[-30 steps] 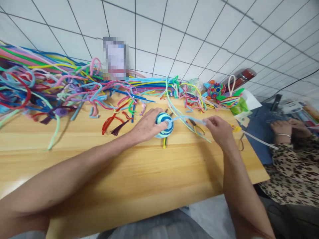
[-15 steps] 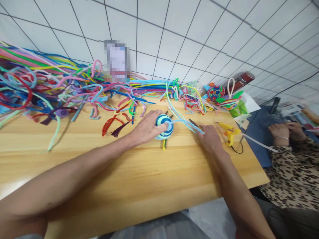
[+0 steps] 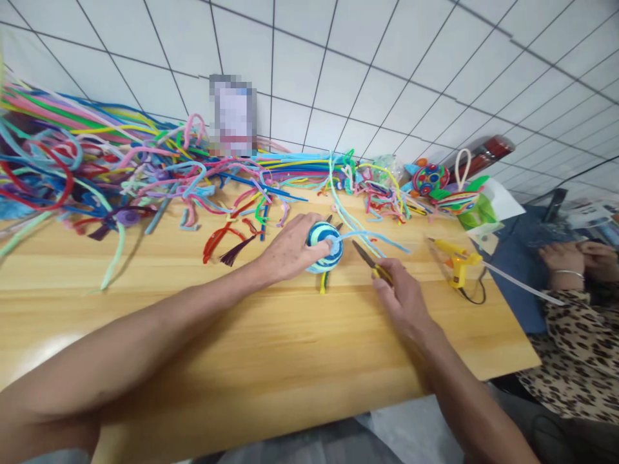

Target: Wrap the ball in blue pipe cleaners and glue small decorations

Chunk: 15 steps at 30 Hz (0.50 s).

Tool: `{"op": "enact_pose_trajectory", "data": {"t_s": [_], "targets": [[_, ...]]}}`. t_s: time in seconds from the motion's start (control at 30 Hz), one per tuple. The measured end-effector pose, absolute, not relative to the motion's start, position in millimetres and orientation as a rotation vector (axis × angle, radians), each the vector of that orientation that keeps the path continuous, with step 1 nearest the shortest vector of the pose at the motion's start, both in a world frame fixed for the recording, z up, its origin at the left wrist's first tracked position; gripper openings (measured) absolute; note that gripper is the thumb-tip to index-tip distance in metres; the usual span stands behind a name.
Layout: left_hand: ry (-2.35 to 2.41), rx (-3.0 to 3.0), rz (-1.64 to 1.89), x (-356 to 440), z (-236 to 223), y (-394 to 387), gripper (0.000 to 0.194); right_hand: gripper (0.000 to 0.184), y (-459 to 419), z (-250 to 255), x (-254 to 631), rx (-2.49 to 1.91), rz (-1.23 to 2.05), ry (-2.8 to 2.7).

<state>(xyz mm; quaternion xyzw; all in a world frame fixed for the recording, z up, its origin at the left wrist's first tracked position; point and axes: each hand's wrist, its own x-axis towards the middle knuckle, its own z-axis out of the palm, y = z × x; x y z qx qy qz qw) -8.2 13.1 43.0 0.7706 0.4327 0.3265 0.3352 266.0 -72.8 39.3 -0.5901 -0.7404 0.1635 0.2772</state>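
My left hand (image 3: 293, 248) is closed around a coil of blue and pale green pipe cleaner (image 3: 323, 258), its thumb pressed on the coil's middle. From there a light blue pipe cleaner end (image 3: 382, 237) stretches right, over pale green strands lying on the table. My right hand (image 3: 403, 293) grips a pair of scissors (image 3: 367, 256) with dark blades and a yellow handle; the tips point at the coil, apart from it. Beneath the coil lies another tool (image 3: 324, 283) with a yellow and green handle and dark tips, mostly hidden.
Tangled pipe cleaners (image 3: 140, 174) line the wall. A red piece with a dark tassel (image 3: 232, 251) lies left of the coil. A yellow glue gun (image 3: 457, 261) rests at the right, near colourful finished ornaments (image 3: 430, 180). Beyond the table edge (image 3: 517, 335) sits a person in a leopard-print sleeve (image 3: 573, 328).
My right hand has drawn back towards me, and the scissors have come away from the light blue strand, which now sticks out freely. The left hand still holds the coil; the view shifts slightly.
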Motion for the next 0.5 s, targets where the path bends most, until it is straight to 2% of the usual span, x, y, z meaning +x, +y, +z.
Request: {"op": "enact_pose_trajectory", "data": {"t_s": [0.27,0.5], "targets": [[1.137,2.009,0.862,-7.6,40.9,12.8,0.025,0.034,-64.5,28.5,239.9,-1.491,0.137,-2.166],[1.12,2.011,0.875,-8.4,41.5,12.1,0.027,0.032,-66.1,30.1,239.6,-1.424,0.116,-2.169]]}}
